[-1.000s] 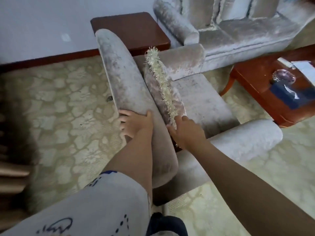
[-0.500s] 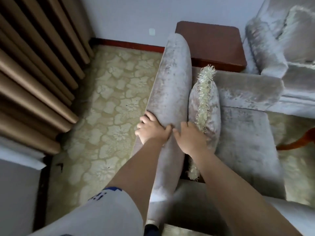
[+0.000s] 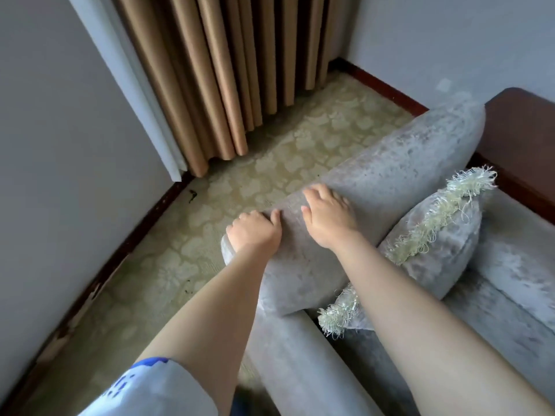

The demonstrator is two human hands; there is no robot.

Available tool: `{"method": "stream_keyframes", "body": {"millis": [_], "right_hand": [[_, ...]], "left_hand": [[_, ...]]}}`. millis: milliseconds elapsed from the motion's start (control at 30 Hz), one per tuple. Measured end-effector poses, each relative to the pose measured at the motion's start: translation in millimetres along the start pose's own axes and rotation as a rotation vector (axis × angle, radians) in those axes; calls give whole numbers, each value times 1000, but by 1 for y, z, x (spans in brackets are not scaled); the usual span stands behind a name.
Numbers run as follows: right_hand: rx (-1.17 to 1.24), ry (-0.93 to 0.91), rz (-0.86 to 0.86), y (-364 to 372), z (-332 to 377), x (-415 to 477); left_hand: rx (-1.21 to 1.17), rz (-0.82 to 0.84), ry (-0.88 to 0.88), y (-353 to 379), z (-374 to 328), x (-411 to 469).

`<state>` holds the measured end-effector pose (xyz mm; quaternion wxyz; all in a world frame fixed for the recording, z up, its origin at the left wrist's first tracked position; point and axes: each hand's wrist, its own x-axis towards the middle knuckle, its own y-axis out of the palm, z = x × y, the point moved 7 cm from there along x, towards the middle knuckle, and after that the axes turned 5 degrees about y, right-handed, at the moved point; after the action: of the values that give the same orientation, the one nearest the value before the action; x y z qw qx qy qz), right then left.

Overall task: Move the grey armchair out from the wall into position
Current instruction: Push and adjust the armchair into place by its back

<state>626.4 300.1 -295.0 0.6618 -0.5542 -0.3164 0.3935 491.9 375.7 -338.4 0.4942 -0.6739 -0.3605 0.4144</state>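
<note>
Where the view starts at the near edge: one white sleeve (image 3: 156,391) with blue print, the marks too partial to read.

One left hand (image 3: 255,232): fingers curled over the left edge of the backrest top, thumb lying on top, gripping it.

One right hand (image 3: 329,220), just to the right of the first: palm on the backrest top, fingers bent over the same edge, gripping.

One grey velvet armchair (image 3: 390,181): stands on the floor well apart from the left wall, with a strip of carpet between. The long axis of its backrest runs from near left to far right. The seat faces right. One rounded armrest (image 3: 300,373) is at the near end.

One grey cushion with pale fringed edging (image 3: 435,250): on edge against the seat side of the backrest, touching it.

One cream-green patterned carpet (image 3: 270,166).

One dark red-brown wooden table (image 3: 525,130): far right, just beside the backrest's far end.

One tan pleated curtain (image 3: 216,70): far, hanging to the floor.

One dark skirting board (image 3: 126,238) along the left wall.
</note>
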Motion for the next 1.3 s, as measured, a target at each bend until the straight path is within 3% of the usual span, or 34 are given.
{"method": "stream_keyframes", "body": {"millis": [133,233,367,1000,1233,1300], "right_hand": [[-58,-163,82,16,17,39],[-147,-207,193,41,33,60],[-182,-221,68,46,37,62],[-48,-91,-72,43,41,39],[235,59,-288,45,19,-86],[212,171,-252,62,-10,-141]], "left_hand": [[-99,59,70,9,19,21],[-89,-8,123,11,19,25],[-82,-83,126,7,18,17],[-45,-160,171,6,25,4],[93,-207,502,-10,-8,-18],[155,-265,651,-14,-20,-25]]}}
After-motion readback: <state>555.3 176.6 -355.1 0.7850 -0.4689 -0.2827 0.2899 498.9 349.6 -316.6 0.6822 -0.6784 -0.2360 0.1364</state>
